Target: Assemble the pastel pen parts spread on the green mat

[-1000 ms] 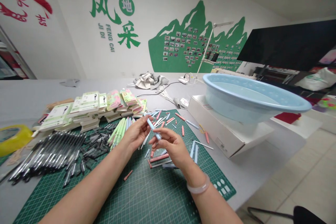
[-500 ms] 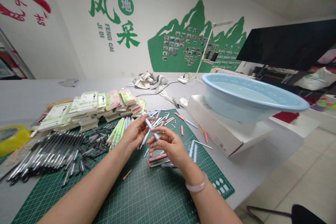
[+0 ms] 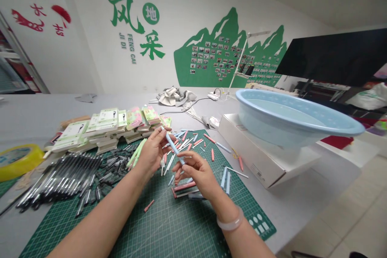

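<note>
A light blue pen is held slantwise between my two hands above the green cutting mat. The fingers of my left hand are closed on its upper end. At its lower end, my right hand grips it between thumb and fingers. Below and around the hands lie red pen barrels, blue pen parts and thin white refills. A small red piece lies on the mat nearer to me. Green pens lie just left of my left hand.
Black pens and black caps are heaped at the left, beside yellow tape. Small boxes are stacked behind them. A blue basin rests on a white carton at the right. Grey gloves lie farther back.
The pen shows longer between my hands, its lower end still in my right fingers. The whole view has shifted slightly, so the scene sits lower and farther right.
</note>
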Demonstrator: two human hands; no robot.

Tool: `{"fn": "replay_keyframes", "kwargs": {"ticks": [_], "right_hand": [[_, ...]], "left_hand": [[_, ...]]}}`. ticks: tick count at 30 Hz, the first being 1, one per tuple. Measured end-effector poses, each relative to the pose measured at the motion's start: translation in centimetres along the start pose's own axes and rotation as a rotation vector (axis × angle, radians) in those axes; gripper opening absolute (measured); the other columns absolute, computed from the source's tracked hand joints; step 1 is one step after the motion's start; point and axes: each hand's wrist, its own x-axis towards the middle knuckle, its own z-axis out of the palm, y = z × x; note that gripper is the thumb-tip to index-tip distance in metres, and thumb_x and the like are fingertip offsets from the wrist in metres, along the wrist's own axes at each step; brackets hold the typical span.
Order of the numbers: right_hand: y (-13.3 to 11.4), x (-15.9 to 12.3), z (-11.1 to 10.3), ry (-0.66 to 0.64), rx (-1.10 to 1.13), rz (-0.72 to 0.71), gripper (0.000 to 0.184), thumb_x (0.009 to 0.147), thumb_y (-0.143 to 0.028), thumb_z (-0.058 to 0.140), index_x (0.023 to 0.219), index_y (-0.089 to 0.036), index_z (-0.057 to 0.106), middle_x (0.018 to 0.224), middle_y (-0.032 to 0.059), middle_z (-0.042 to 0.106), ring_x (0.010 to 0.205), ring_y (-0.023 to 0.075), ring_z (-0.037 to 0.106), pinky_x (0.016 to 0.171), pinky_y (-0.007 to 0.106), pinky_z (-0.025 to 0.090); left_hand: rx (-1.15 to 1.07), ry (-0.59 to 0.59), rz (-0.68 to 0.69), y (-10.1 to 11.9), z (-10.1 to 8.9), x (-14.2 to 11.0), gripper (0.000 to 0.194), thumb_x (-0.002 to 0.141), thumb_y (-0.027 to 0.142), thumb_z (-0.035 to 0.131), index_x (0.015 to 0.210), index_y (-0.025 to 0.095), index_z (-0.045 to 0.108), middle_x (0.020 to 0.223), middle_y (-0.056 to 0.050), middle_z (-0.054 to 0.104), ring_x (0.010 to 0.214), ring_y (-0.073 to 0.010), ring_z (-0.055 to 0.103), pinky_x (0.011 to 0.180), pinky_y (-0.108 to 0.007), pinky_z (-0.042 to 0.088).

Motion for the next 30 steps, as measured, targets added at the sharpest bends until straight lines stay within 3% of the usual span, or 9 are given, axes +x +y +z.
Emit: {"fn": "replay_keyframes", "kwargs": {"ticks": [3, 7, 14, 17, 19, 23, 30], "right_hand": [[-0.2, 0.0, 0.1, -0.027, -0.035, 0.023, 0.03, 0.081, -0.023, 0.058, 0.11, -0.019, 0.055, 0.086, 0.0046, 0.066, 0.07, 0.0155, 0.064, 0.067, 0.035, 0.054], [-0.1, -0.2, 0.4, -0.06, -0.119, 0.033, 0.031, 0.079, -0.022, 0.061, 0.109, -0.02, 0.059, 0.09, 0.005, 0.067, 0.072, 0.0159, 0.065, 0.071, 0.035, 0.054], [-0.1, -0.5, 0.8, -0.045, -0.143, -0.007, 0.025, 0.08, -0.02, 0.059, 0.105, -0.019, 0.06, 0.09, 0.0061, 0.067, 0.076, 0.0175, 0.066, 0.072, 0.035, 0.054], [-0.4, -0.3, 0.8, -0.046, -0.047, 0.028, 0.039, 0.074, -0.019, 0.066, 0.11, -0.022, 0.051, 0.09, 0.0043, 0.066, 0.078, 0.0181, 0.066, 0.07, 0.036, 0.055], [-0.2, -0.1, 0.6, 0.01, 0.02, 0.051, 0.052, 0.067, -0.018, 0.073, 0.11, -0.025, 0.045, 0.087, 0.0006, 0.065, 0.068, 0.0166, 0.066, 0.061, 0.033, 0.056], [1.0, 0.3, 0.1, 0.157, 0.018, 0.069, 0.024, 0.075, -0.029, 0.066, 0.087, -0.019, 0.048, 0.062, -0.0033, 0.061, 0.047, 0.0124, 0.06, 0.047, 0.025, 0.052], [1.8, 0.2, 0.2, 0.053, 0.24, 0.193, 0.021, 0.079, -0.032, 0.063, 0.087, -0.015, 0.054, 0.061, -0.0004, 0.062, 0.039, 0.0074, 0.052, 0.036, 0.016, 0.041]], "left_hand": [[0.043, -0.004, 0.061, 0.6, -0.3, 0.0, 0.028, 0.077, 0.039, 0.061, 0.096, 0.018, 0.061, 0.073, -0.002, 0.066, 0.063, -0.0112, 0.061, 0.049, -0.018, 0.046], [0.033, -0.024, 0.033, 0.9, -0.4, 0.1, 0.024, 0.075, 0.038, 0.063, 0.084, 0.015, 0.061, 0.067, -0.001, 0.064, 0.057, -0.0099, 0.058, 0.048, -0.017, 0.042], [0.031, -0.109, 0.114, 1.8, 0.5, -0.5, 0.02, 0.078, 0.033, 0.061, 0.081, 0.014, 0.06, 0.064, -0.001, 0.061, 0.051, -0.0074, 0.052, 0.041, -0.014, 0.035], [0.106, -0.084, 0.134, 1.6, 0.9, -0.8, 0.021, 0.079, 0.035, 0.06, 0.082, 0.014, 0.061, 0.065, -0.002, 0.061, 0.054, -0.0087, 0.054, 0.044, -0.015, 0.039], [0.18, -0.061, 0.14, 1.2, 1.3, -1.1, 0.023, 0.079, 0.037, 0.059, 0.082, 0.014, 0.061, 0.067, -0.003, 0.062, 0.058, -0.0108, 0.056, 0.047, -0.017, 0.042], [0.265, -0.075, 0.131, 0.3, 2.0, -1.6, 0.024, 0.079, 0.038, 0.059, 0.081, 0.014, 0.063, 0.07, -0.005, 0.065, 0.058, -0.0115, 0.057, 0.048, -0.018, 0.043], [0.202, -0.129, 0.118, 0.4, 2.3, -1.9, 0.018, 0.078, 0.032, 0.061, 0.078, 0.014, 0.063, 0.063, -0.004, 0.063, 0.054, -0.01, 0.054, 0.046, -0.016, 0.037]]}}
